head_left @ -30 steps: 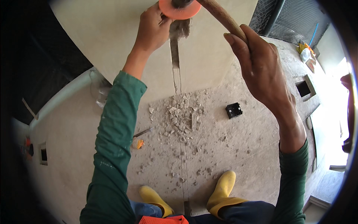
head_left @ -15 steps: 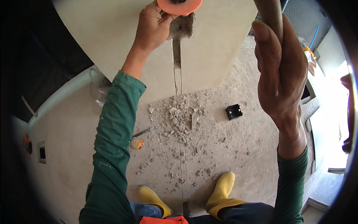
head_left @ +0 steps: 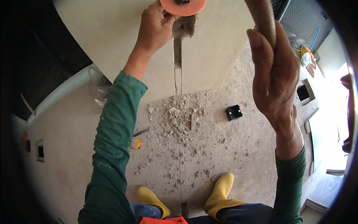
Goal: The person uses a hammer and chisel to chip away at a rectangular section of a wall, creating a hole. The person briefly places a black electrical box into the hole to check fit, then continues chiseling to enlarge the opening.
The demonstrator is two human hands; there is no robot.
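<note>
- Our bare left hand [head_left: 158, 31] reaches up at the pale wall, fingers closed under the tool's guard; the shaft they seem to wrap is hidden from us
- That hand tool with a flat, round, coral-orange guard [head_left: 183, 11] sits at the top edge of view, just in front of the rough recess [head_left: 188, 29] cut in the smooth, cream-coloured wall [head_left: 214, 48]; we judge it stiff and fairly heavy at its core, the guard slightly springy, and best held beneath the disc, thumb clear of the dark centre
- The disc looks smooth, matt and thin-rimmed; the recess edges look ragged, grey-brown and likely to crumble
- The small, hollow, black plastic box [head_left: 234, 112] lies on the dusty floor, apart from both hands; we expect it to be light and stiff
- The thick, rounded, brown wooden handle [head_left: 263, 18] rises out of view, looking worn and dull; we judge it rigid, perhaps slippery with dust, and best gripped low
- Our bare right hand [head_left: 276, 74] wraps that handle, thumb laid along it
</note>
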